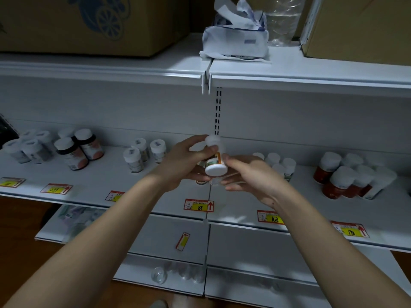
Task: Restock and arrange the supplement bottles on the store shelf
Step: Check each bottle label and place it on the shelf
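1. Long white metal store shelf (pixel 155 181) with yellow-and-red price tags along its front edge.
2. Left hand (pixel 184 162) and right hand (pixel 246 174), both over the shelf's middle, fingers curled round the bottles.
3. Small white-capped supplement bottles with green-orange labels (pixel 214 166), gripped between both hands just above the shelf.

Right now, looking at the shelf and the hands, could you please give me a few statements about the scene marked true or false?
1. Both hands hold bottles above the shelf with the price tags: the left hand and right hand meet on the white-capped bottles. True.
2. The yellow price tag below the hands reads 198. False: it reads 88.
3. The red bottles stand to the right of the hands. True.
4. The top shelf holds only supplement bottles. False: it holds a cardboard box and a white tissue pack.
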Motion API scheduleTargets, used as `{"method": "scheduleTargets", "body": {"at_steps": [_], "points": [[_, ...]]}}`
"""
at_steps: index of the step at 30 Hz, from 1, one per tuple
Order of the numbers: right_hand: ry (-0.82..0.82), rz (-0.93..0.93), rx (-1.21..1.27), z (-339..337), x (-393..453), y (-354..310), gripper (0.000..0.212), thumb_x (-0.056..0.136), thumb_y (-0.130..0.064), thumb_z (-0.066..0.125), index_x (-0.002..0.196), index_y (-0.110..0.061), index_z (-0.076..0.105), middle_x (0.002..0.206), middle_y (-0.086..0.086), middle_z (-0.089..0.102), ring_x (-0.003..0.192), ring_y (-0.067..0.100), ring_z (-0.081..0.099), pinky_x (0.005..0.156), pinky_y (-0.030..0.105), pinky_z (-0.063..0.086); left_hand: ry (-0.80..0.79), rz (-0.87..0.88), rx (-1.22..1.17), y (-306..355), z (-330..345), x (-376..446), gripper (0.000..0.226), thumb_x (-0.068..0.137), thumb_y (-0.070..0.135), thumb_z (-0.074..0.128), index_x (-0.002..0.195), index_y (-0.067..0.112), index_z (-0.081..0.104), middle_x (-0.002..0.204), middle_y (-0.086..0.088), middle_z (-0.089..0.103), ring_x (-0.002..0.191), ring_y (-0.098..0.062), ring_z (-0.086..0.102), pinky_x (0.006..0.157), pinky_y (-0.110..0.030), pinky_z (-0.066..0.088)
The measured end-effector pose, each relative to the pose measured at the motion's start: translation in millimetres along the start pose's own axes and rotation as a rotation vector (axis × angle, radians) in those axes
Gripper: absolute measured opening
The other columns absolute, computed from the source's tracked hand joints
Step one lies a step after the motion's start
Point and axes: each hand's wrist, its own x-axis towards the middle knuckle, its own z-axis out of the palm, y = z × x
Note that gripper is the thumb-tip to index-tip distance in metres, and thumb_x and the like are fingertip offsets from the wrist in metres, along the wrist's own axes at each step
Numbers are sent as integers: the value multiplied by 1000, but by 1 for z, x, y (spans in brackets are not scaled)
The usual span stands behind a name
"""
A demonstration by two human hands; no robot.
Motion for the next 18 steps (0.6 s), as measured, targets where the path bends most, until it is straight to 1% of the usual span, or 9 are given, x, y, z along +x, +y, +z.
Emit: {"method": "scheduleTargets", "body": {"at_steps": [3, 7, 9, 10, 12, 14, 16, 18], "points": [[35, -28, -152, -8, 7, 3, 34, 101, -39, 51, 98, -11, 70, 93, 11, 74, 80, 18, 70, 69, 29, 57, -9, 32, -32, -5, -1, 1, 53, 90, 24, 71, 139, 29, 50, 108, -15, 74, 91, -34, 74, 82, -47, 61], [119, -93, -392, -17, 20, 7, 31, 102, -35, 48, 97, -11, 68, 90, 5, 72, 76, 16, 65, 70, 31, 54, -14, 69, -24, -9, -6, 5, 56, 90, 19, 71, 141, 25, 50, 114, -16, 70, 94, -31, 74, 85, -48, 60], [138, -136, -553, -20, 25, 7, 29, 102, -33, 48, 96, -12, 67, 91, 4, 71, 80, 19, 65, 73, 33, 51, -19, 87, 0, -11, -7, 7, 54, 89, 19, 73, 139, 25, 53, 116, -15, 69, 95, -28, 74, 83, -44, 61], [150, -149, -615, -21, 27, 7, 28, 101, -34, 49, 95, -13, 66, 92, 4, 70, 82, 21, 65, 71, 33, 49, -20, 97, 9, -12, -7, 9, 50, 88, 18, 73, 135, 25, 56, 116, -15, 68, 95, -27, 74, 80, -40, 62], [182, -154, -704, -22, 30, 7, 26, 99, -36, 50, 91, -16, 64, 91, 6, 68, 78, 24, 61, 64, 31, 44, -24, 120, 24, -14, -6, 11, 43, 87, 17, 74, 127, 25, 61, 116, -14, 67, 95, -25, 73, 75, -32, 61], [212, -138, -839, -23, 31, 7, 27, 98, -40, 49, 83, -19, 58, 86, 6, 64, 74, 25, 59, 63, 31, 43, -38, 141, 38, -17, -5, 15, 41, 86, 17, 76, 124, 24, 63, 118, -11, 66, 97, -23, 73, 79, -35, 62], [254, -121, -1005, -24, 29, 8, 28, 97, -43, 49, 82, -21, 55, 88, 6, 62, 82, 27, 59, 67, 32, 44, -66, 158, 46, -19, -3, 19, 41, 84, 15, 78, 121, 24, 64, 117, -6, 66, 99, -20, 72, 82, -38, 61], [291, -80, -1118, -25, 22, 9, 27, 97, -43, 47, 90, -19, 57, 95, 5, 57, 91, 27, 55, 75, 34, 45, -115, 174, 58, -20, -1, 24, 42, 82, 13, 79, 120, 23, 64, 114, -3, 67, 100, -19, 71, 80, -34, 61]]}}
